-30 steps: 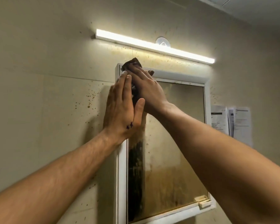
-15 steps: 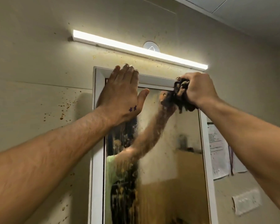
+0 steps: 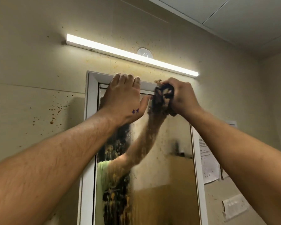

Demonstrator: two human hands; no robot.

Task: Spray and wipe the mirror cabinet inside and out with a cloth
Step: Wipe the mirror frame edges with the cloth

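Two bare hands are raised to the top of the white-framed, rectangular mirror cabinet (image 3: pixel 89 111) in the single head view. The left hand (image 3: pixel 122 101) lies flat, its fingers (image 3: pixel 126 78) released and spread, their tips hooked over the top rail of the frame and the palm pressed on the glass below them. Just right of its thumb, the right hand (image 3: pixel 183 98) is clenched around a dark, crumpled cloth (image 3: pixel 162 101), which bulges out beyond the knuckles and meets the glass just under the top rail.

I judge the cloth to be light, soft and limp: it bunches to any shape, so a full-fist hold on a wad, as here, gives the firmest rubbing face. It already carries tan smears and looks loaded with dirt.

Below the fingers, the smooth, hard mirror glass (image 3: pixel 169 168) is coated with brownish-yellow grime, thick and streaky on the left and hazy elsewhere. It should be slippery when wet and fragile under a hard shove; the stiff frame is the safer place to brace. Above the fingertips, a long white tube light (image 3: pixel 131 56) glows on a matt beige wall (image 3: pixel 39 95) flecked with brown spots. Right of the clenched fist, speckled paper notices (image 3: pixel 209 164) hang on the wall.
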